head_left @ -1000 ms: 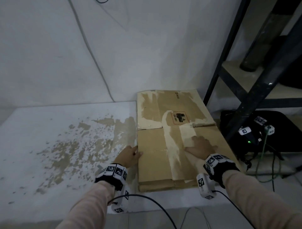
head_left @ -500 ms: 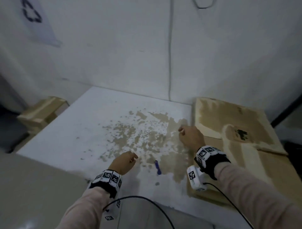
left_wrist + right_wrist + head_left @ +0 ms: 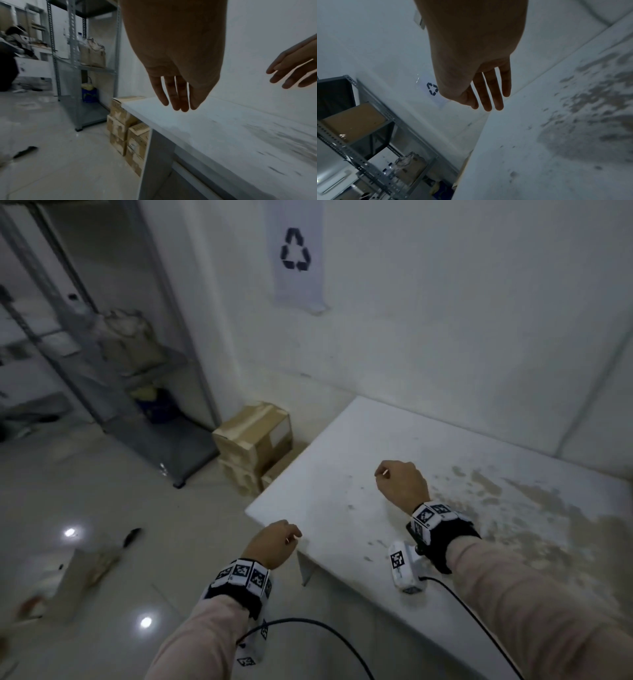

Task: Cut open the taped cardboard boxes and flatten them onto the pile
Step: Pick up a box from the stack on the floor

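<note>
Brown cardboard boxes, taped shut, sit stacked on the floor left of centre in the head view, tucked against the far left corner of the white table. The left hand hovers at the table's near left corner and the right hand hangs over the tabletop; in the wrist views both hold nothing, their fingers loose and slightly apart.

No cutter shows on the table, so as I judge it the next box may get lifted with nothing ready to slit it. A dark object lies on the floor at lower left, too blurred to name. The stack leans close to the table leg, and pulling the top box carelessly could topple the ones beneath.

The left wrist view shows that the stack runs several boxes deep under the table edge, which the head view mostly hides. The head view alone shows the recycling sign upright on the wall and the scuffed brown patches at right. The flattened pile is out of view
</note>
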`<state>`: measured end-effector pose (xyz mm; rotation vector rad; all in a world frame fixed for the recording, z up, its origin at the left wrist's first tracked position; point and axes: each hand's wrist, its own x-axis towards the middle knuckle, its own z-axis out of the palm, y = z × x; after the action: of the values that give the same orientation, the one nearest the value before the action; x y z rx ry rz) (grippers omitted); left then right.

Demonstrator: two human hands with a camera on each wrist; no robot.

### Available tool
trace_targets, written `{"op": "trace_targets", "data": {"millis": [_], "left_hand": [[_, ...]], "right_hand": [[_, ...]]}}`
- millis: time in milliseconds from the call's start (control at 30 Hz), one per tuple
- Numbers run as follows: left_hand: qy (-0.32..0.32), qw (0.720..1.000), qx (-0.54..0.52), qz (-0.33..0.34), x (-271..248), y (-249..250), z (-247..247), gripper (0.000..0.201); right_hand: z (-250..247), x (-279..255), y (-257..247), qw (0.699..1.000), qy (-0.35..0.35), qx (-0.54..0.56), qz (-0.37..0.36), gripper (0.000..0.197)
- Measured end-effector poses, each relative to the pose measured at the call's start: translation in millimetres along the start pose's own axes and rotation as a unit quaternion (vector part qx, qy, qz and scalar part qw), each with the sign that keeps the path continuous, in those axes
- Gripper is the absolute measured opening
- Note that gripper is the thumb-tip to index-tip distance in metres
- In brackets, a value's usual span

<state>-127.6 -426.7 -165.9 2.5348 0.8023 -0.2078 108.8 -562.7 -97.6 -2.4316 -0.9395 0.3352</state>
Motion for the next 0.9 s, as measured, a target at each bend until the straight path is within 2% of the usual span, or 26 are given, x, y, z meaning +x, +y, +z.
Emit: {"op": "trace_targets", "data": {"millis": [133,300,533,700,900], "left_hand": [[0.023,0.999,-0.011,-0.039,2.6,-78.3,-30.1,0.028],[0.032,0.998,-0.026,-0.056,30.9,-156.2,-56.8,0.027],[0.020,0.998,-0.015,-0.051,112.1,-252.0,-118.4,0.028],[0.036,0.998,-0.026,-0.046,165.8,-309.9,-168.3,0.027],[-0.003,0.999,-0.034,-0.041,223.6,-379.0,-196.1,0.027]], "right_hand": [[52.6,30.6,-72.1,1.000,-0.022,0.000,-0.022,0.023],[103.8,87.0,-134.1,0.998,-0.040,-0.014,-0.038,0.022],[155.5,194.5,-206.7,0.998,-0.049,-0.018,-0.042,0.022],[182.7,254.7,-254.1,0.997,-0.069,-0.021,-0.034,0.020],[226.7,311.6,-290.9,0.994,-0.107,-0.018,0.007,0.020]]}}
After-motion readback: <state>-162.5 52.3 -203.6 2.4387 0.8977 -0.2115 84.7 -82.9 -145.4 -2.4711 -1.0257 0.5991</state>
